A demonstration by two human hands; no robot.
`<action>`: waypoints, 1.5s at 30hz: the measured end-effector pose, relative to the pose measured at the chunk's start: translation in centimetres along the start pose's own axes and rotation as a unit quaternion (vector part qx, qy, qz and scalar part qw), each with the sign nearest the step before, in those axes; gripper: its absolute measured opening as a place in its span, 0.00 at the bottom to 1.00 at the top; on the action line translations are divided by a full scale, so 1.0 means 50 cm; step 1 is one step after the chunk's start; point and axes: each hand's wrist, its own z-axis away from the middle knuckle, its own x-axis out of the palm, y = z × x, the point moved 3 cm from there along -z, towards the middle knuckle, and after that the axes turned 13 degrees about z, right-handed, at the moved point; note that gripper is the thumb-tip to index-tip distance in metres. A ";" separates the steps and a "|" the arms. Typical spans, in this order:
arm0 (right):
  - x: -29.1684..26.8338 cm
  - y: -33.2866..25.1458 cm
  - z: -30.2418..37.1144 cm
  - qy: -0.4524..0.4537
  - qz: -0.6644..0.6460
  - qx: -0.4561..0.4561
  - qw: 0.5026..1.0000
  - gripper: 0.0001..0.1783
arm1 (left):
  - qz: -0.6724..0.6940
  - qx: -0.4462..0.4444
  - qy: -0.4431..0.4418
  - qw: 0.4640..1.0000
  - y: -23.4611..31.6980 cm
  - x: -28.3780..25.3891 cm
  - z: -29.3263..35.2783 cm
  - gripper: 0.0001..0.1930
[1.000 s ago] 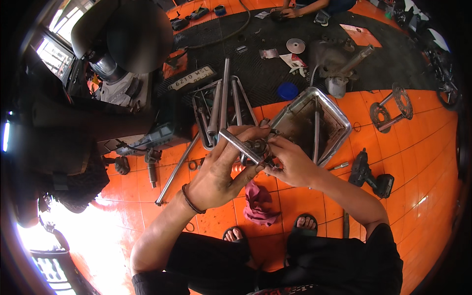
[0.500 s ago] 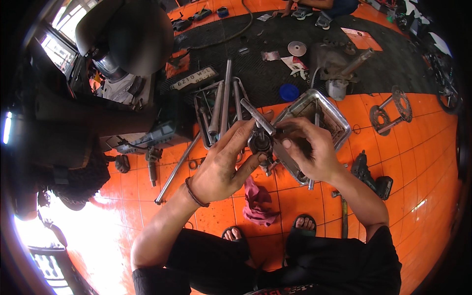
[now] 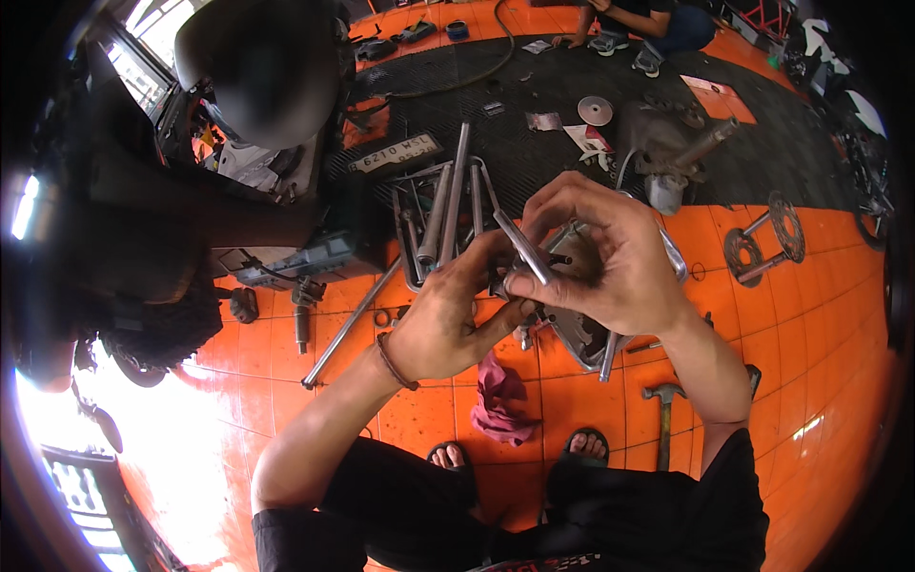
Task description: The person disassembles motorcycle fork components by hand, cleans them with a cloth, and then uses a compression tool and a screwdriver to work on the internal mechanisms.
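Note:
In front of me my left hand (image 3: 440, 315) is closed around a dark round metal part, mostly covered by fingers. A short silver metal bar (image 3: 522, 246) slants over this part between my hands. My right hand (image 3: 615, 262) curls round the near end of the bar, its thumb pressed in below it against the left fingers. Whether the bar is fixed to the dark part I cannot tell. Behind my right hand stands a metal tray (image 3: 675, 255). Long silver tubes (image 3: 457, 191) lie just beyond my left hand.
A pink cloth (image 3: 500, 400) lies on the orange tiles before my feet. A hammer (image 3: 664, 410) is beside my right forearm. Further off are a greasy metal engine part (image 3: 658, 157), a round-flanged part (image 3: 767, 238) and a crouching person (image 3: 658, 29). A long rod (image 3: 353, 322) lies at left.
My right hand has moved up and inward, its fingers now curled over the bar and its thumb against the part. The view has shifted slightly; the hammer's head has come into sight.

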 end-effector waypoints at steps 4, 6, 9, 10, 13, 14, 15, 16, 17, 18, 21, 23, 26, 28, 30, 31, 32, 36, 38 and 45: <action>0.023 0.036 0.004 0.029 -0.161 0.032 0.986 0.12 | 0.001 -0.035 0.010 0.999 0.006 0.002 -0.005 0.29; 0.028 0.042 0.003 0.021 -0.205 0.044 0.978 0.12 | 0.001 -0.039 0.012 0.999 0.011 0.001 -0.004 0.29; 0.028 0.032 -0.005 -0.040 -0.251 0.062 0.965 0.11 | -0.010 -0.024 0.016 1.000 0.011 -0.004 0.004 0.29; 0.024 0.025 -0.007 -0.052 -0.262 0.081 0.960 0.12 | -0.020 -0.003 0.017 1.000 0.005 -0.004 0.004 0.29; 0.022 0.013 -0.011 -0.017 -0.265 0.112 0.958 0.11 | -0.013 0.002 0.015 1.000 0.011 -0.003 0.001 0.29; 0.033 0.026 -0.010 0.015 -0.253 0.073 0.965 0.12 | -0.004 -0.006 0.013 1.000 0.014 -0.001 -0.003 0.30; 0.034 0.032 -0.010 0.047 -0.240 0.033 0.969 0.13 | -0.004 -0.008 0.010 1.000 0.011 0.000 -0.006 0.30; 0.034 0.037 -0.010 0.027 -0.233 0.034 0.971 0.13 | -0.006 -0.011 0.011 1.000 0.008 -0.002 -0.004 0.31; 0.029 0.044 -0.009 0.006 -0.226 0.035 0.973 0.14 | -0.008 -0.015 0.011 1.000 0.006 -0.004 -0.003 0.31; 0.028 0.047 -0.008 -0.015 -0.219 0.036 0.975 0.14 | -0.016 -0.013 0.008 1.000 0.008 -0.005 -0.002 0.32; 0.025 0.038 -0.012 0.017 -0.180 0.037 0.983 0.14 | -0.034 -0.002 0.004 0.999 0.012 -0.007 -0.004 0.32; 0.023 0.040 -0.009 -0.018 -0.179 0.083 0.980 0.15 | -0.032 0.013 0.007 0.999 0.004 -0.006 -0.002 0.32; 0.025 0.045 -0.005 -0.019 -0.229 0.092 0.969 0.14 | -0.074 0.053 0.008 0.996 0.012 -0.006 -0.007 0.29; 0.024 0.042 -0.004 -0.018 -0.271 0.093 0.958 0.15 | -0.080 0.030 0.016 0.996 0.016 -0.007 -0.007 0.30; 0.022 0.031 -0.004 -0.027 -0.288 0.102 0.952 0.15 | -0.094 0.009 0.013 0.995 0.021 -0.009 -0.007 0.29; 0.024 0.027 -0.005 -0.028 -0.289 0.102 0.952 0.15 | -0.108 -0.002 0.007 0.994 0.024 -0.012 -0.005 0.29; 0.031 0.022 -0.009 -0.024 -0.271 0.095 0.958 0.13 | -0.121 -0.013 0.002 0.993 0.025 -0.013 -0.004 0.28; 0.042 0.032 -0.011 -0.020 -0.246 0.039 0.968 0.12 | -0.101 0.016 0.000 0.995 0.016 -0.014 0.002 0.25; 0.035 0.033 -0.007 -0.014 -0.266 0.071 0.961 0.11 | -0.072 0.045 0.015 0.996 0.011 -0.007 -0.003 0.23; 0.026 0.056 0.000 -0.073 -0.282 0.036 0.956 0.14 | -0.083 0.064 0.003 0.994 0.016 -0.006 -0.004 0.24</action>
